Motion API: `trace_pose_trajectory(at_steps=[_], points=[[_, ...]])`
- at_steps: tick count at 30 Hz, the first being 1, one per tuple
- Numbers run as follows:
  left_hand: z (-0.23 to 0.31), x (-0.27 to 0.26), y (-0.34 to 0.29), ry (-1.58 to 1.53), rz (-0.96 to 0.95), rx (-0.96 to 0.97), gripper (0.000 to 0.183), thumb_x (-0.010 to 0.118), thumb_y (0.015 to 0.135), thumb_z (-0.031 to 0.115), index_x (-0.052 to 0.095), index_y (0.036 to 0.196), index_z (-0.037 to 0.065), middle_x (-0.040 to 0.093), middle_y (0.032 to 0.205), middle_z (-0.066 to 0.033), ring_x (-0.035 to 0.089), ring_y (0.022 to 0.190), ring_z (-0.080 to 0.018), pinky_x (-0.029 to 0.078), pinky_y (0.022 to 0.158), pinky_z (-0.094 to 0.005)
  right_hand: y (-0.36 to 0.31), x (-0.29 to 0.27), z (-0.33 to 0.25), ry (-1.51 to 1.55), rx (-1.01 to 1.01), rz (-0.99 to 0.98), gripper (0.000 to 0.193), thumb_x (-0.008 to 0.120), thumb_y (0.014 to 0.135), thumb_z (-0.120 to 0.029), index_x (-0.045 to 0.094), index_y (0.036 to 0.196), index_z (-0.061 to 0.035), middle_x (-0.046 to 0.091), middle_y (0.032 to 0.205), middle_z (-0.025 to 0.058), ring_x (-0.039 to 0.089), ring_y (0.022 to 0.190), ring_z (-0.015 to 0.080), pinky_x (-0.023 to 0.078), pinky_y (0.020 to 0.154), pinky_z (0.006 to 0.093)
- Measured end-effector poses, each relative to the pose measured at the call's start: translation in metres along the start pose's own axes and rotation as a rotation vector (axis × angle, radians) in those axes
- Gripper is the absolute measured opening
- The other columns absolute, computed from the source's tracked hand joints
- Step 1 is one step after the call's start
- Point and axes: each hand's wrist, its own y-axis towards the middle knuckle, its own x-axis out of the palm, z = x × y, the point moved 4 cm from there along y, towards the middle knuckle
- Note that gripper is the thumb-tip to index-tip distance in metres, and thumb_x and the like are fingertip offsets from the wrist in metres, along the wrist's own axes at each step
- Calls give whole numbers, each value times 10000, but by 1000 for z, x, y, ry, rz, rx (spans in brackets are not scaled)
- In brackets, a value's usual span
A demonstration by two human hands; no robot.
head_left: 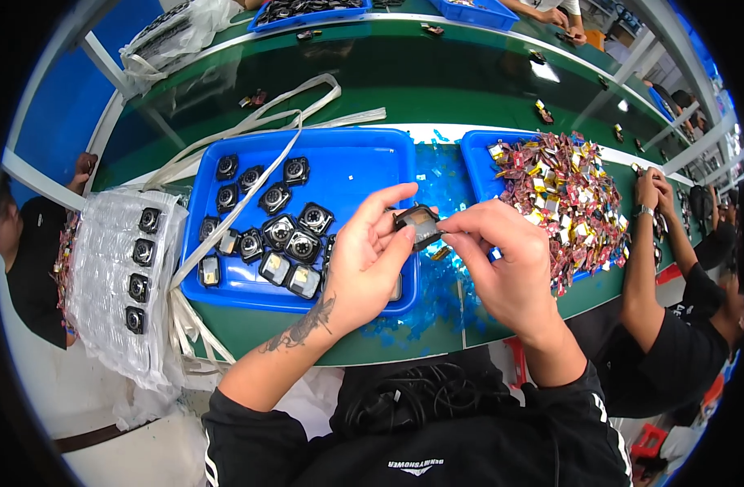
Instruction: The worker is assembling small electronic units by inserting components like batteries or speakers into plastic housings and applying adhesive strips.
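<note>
In my left hand (pixel 364 264) is a black smartwatch case (pixel 420 226), tilted, held between thumb and fingers with its open inner side showing. My right hand (pixel 506 264) is closed in a pinch at the case's right edge; whatever lies between those fingertips is too small to make out. Left of my hands, several similar watch cases (pixel 304 245) lie in a blue tray (pixel 364 154), some face up and some turned over. To the right, a second blue tray (pixel 481 154) bears a heaped pile of small red, silver and yellow parts (pixel 562 195).
Bits of blue film (pixel 449 195) litter the green bench between the trays. White straps (pixel 250 126) cross the left tray. Clear plastic trays (pixel 104 260) with a few watch cases stand at far left. Beyond runs a green conveyor (pixel 437 73) with scattered parts. Co-workers' hands (pixel 654 191) are at right.
</note>
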Motion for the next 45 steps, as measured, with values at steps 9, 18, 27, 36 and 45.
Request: trace_pose_trajectory(at_steps=[9,18,27,36,45], points=[[-2,5,-4,-84,-161,-75,485,473,964,-17,358,1433,-64,538,1335,-136,552,1176,-156,441,1010,-297,-2,7,1,113,171,29,113,716,773,36,679,875,1,689,794,109,645,618,187,525,608,289],[-3,10,-5,-35,-199,-2,483,470,968,-18,355,1435,-62,474,1406,-163,489,1274,-198,387,1079,-324,-2,2,-1,104,144,-4,82,709,781,21,685,859,12,686,775,109,635,619,184,512,608,297],[-3,14,-10,95,-217,52,472,452,983,-10,344,1439,-65,473,1414,-163,489,1275,-206,409,1066,-334,1,-5,-3,105,167,-62,61,709,772,8,676,823,-1,677,755,95,616,563,157,472,523,282],[7,19,-17,181,-335,174,452,425,1001,11,342,1437,-79,456,1432,-184,488,1275,-215,409,1057,-336,1,-11,1,176,189,-55,308,765,717,-6,462,745,-57,469,722,-3,460,658,72,402,610,221],[3,14,-2,-173,-10,182,468,431,980,-19,339,1438,-19,549,1316,-190,540,1207,-202,445,1008,-328,-22,-8,19,515,319,36,315,764,794,-37,611,1066,7,616,886,38,606,844,109,527,757,252]])
